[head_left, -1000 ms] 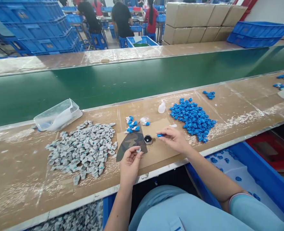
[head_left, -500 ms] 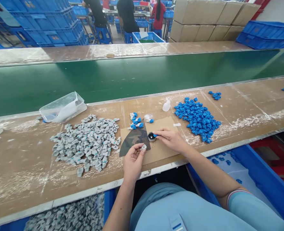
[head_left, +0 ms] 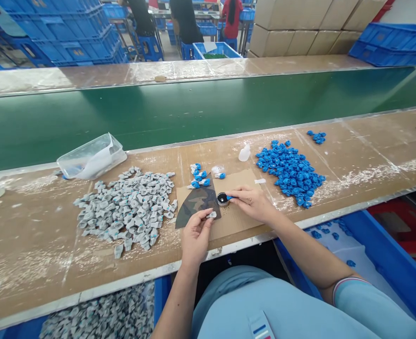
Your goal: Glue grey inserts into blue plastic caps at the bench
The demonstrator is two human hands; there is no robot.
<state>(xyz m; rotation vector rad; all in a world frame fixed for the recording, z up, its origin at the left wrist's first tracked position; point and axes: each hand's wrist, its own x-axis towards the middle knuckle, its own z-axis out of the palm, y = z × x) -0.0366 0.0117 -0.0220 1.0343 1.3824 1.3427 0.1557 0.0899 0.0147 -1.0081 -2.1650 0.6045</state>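
Note:
Between thumb and fingers, my left hand point(head_left: 196, 235) pinches a small grey-white piece point(head_left: 211, 214) over a dark camouflage-patterned sheet point(head_left: 194, 207). My right hand point(head_left: 248, 202) grips a small blue piece point(head_left: 229, 197) at the rim of a round black dish point(head_left: 222, 199) on a cardboard square point(head_left: 245, 181). Loose grey pieces point(head_left: 130, 207) form a heap on the left, and blue pieces point(head_left: 289, 172) form another on the right. Behind the dish lie several joined blue-and-white pieces point(head_left: 199, 175).
A clear plastic tub point(head_left: 91, 157) rests tilted at the back left of the bench. A green belt point(head_left: 201, 108) runs behind. A small white bottle point(head_left: 244, 153) stands near the blue heap. Blue bins point(head_left: 388, 259) are below the bench edge. People sit farther back.
The grey-white piece in my left hand has turned slightly. My right hand stays at the dish with the blue piece. The camera view has shifted a little.

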